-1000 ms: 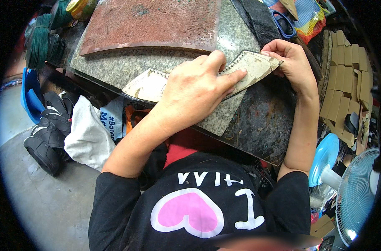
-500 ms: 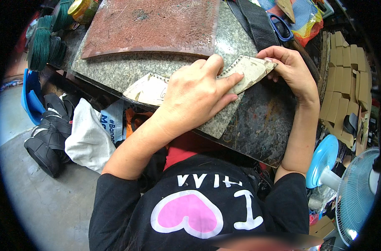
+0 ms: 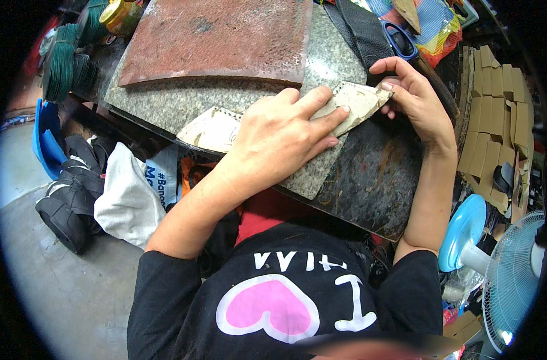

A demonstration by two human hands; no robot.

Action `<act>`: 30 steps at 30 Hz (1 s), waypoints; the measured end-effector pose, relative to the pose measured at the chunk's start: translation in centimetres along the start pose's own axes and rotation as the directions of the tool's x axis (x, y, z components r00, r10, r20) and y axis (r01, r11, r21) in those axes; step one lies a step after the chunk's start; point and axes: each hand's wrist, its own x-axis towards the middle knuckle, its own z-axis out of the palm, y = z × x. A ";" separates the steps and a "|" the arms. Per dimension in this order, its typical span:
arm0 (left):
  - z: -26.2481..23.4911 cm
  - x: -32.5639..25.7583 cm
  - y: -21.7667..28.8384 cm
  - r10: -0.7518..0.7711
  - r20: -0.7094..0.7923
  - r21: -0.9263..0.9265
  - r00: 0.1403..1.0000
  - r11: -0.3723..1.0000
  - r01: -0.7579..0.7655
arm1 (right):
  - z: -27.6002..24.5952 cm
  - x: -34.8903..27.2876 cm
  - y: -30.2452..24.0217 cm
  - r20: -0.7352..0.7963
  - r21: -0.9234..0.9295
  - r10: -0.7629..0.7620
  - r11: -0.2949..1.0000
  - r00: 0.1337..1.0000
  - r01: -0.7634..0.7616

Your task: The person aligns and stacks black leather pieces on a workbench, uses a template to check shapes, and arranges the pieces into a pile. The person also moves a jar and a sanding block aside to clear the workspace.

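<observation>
A cream-coloured flat piece [image 3: 210,129] with a toothed dark edge and pen marks lies at the front of a speckled stone slab [image 3: 165,105]. Its middle is hidden beneath my left hand [image 3: 285,132], which presses down on it with fingers stretched out and spread. The right part of the piece sticks out past those fingertips, over the slab's edge. There my right hand [image 3: 408,96] pinches its tip between thumb and forefinger, the other fingers curled below. Whether the piece is one layer or several I cannot tell.
A worn reddish-brown board [image 3: 219,42] covers the slab's far side. Black strips [image 3: 360,33] and blue-handled scissors [image 3: 399,39] lie beyond my right hand. Green thread spools [image 3: 60,66] and a yellow jar [image 3: 120,17] stand far left; a fan [image 3: 513,276] is at the lower right.
My right hand has shifted slightly on the tip of the piece, its forefinger now raised higher. My left fingers have moved a little over the piece, covering more of the toothed edge.
</observation>
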 end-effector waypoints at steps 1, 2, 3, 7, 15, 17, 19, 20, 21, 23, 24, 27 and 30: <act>0.0 0.0 0.0 0.006 0.005 0.006 1.000 1.000 -0.006 | 0.0 0.0 -0.1 0.000 0.011 -0.001 1.000 1.000 0.001; 0.0 0.1 -0.1 0.013 -0.003 0.008 1.000 1.000 -0.013 | -0.1 0.0 -0.2 -0.024 0.049 0.032 0.998 0.999 -0.031; 0.1 0.1 -0.1 0.027 -0.027 0.013 0.999 1.000 -0.027 | -0.1 0.0 -0.3 -0.046 0.088 0.067 0.994 0.997 -0.063; -0.1 0.1 0.0 -0.014 -0.027 -0.030 1.000 0.999 0.014 | 0.8 0.2 -0.4 -0.074 -0.095 -0.021 0.995 0.997 0.014; 0.2 0.4 1.1 -0.023 -0.047 0.074 0.999 0.997 0.026 | 2.5 0.3 0.4 -0.134 -0.305 -0.156 0.946 0.979 0.109; 0.3 0.5 1.1 -0.019 -0.063 0.075 0.998 0.997 0.024 | 2.3 0.5 0.5 -0.125 -0.286 -0.153 0.952 0.980 0.112; 0.3 0.5 1.0 -0.019 -0.081 0.079 0.997 0.997 0.025 | 2.3 0.6 0.5 -0.118 -0.248 -0.137 0.963 0.984 0.104; 0.4 0.4 1.0 -0.022 -0.077 0.072 0.997 0.997 0.028 | 2.4 0.6 0.5 -0.127 -0.238 -0.137 0.966 0.982 0.104; 0.4 0.4 1.0 -0.026 -0.073 0.066 0.997 0.997 0.031 | 2.4 0.6 0.5 -0.132 -0.222 -0.131 0.970 0.983 0.099; 0.5 0.3 0.9 -0.024 -0.071 0.056 0.997 0.998 0.028 | 2.5 0.6 0.5 -0.136 -0.210 -0.127 0.973 0.982 0.097; 0.5 0.3 0.9 -0.019 -0.074 0.053 0.997 0.998 0.023 | 2.6 0.6 0.5 -0.135 -0.215 -0.131 0.972 0.982 0.100; 0.6 0.3 0.7 0.001 -0.077 0.047 0.997 0.999 0.003 | 2.5 0.5 0.5 -0.117 -0.222 -0.147 0.968 0.982 0.119; 0.6 0.3 0.6 0.011 -0.074 0.037 0.997 0.999 -0.008 | 2.5 0.6 0.3 -0.112 -0.237 -0.154 0.964 0.982 0.124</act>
